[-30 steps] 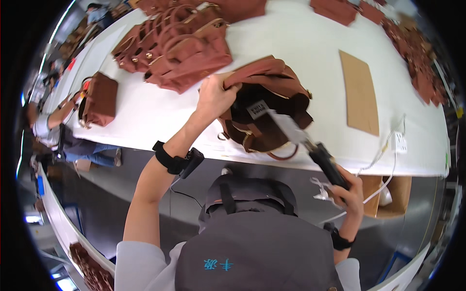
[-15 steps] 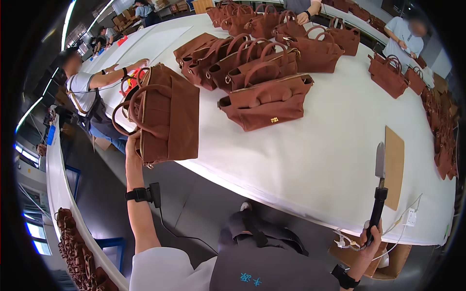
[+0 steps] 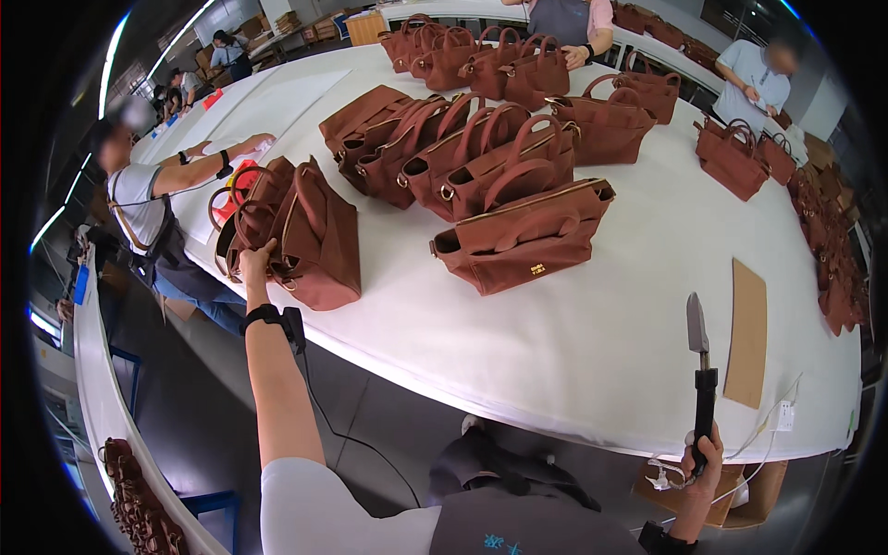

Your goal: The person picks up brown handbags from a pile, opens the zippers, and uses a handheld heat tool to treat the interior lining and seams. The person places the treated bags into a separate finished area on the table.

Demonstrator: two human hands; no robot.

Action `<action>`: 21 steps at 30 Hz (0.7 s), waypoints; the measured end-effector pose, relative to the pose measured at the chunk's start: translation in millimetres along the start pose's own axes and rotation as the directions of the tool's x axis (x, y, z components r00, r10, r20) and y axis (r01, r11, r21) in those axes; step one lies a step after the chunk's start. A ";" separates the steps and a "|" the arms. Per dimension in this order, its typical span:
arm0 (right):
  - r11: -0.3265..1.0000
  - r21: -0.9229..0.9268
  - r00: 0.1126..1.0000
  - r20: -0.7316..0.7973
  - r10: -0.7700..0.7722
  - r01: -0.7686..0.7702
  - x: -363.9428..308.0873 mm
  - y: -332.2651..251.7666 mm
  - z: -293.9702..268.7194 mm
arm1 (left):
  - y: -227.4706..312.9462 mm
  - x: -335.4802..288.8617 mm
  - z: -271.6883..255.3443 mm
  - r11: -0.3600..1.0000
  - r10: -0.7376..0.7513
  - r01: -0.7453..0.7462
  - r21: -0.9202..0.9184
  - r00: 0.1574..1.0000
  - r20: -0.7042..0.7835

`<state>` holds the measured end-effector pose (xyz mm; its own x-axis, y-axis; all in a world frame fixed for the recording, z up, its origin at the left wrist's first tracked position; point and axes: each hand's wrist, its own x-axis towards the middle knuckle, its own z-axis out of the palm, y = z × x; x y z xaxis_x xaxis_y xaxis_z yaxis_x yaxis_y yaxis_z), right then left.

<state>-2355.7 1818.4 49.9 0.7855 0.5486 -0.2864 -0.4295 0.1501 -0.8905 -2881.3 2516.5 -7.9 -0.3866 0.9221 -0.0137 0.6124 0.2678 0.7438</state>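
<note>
My left hand (image 3: 255,263) is closed on the edge of a brown handbag (image 3: 322,245) standing on the white table at the left. A second brown handbag (image 3: 242,205) with raised handles stands close behind it; which handle or edge my fingers pinch is partly hidden. My right hand (image 3: 705,455), at the table's right front edge, is wrapped round the black grip of a tool with a spade-shaped metal blade (image 3: 696,319), blade upward. Nearer the middle, another brown handbag (image 3: 527,245) leans tilted, its handle folded down on its front.
Several brown handbags (image 3: 407,139) crowd the table's middle and back. A tan board (image 3: 746,333) lies at the right, near a white socket strip (image 3: 784,416) with cords. Co-workers stand at the left, back and right; a cardboard box (image 3: 763,490) sits below the front edge.
My left hand has lowered the handbag and set it upright on the table beside another bag. The tool in my right hand has shifted slightly left and down.
</note>
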 end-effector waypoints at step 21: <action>0.956 0.293 1.000 -0.019 0.013 -0.006 -12.9 -1.7 -57.8 | 296.1 -390.1 130.1 0.163 0.819 -0.964 -0.210 0.013 0.574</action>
<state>-2339.3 1763.5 34.7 0.7884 0.5345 -0.3045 -0.5464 0.3812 -0.7457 -2459.4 2272.4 130.7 0.8923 0.3915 0.2249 0.3275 -0.9041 0.2745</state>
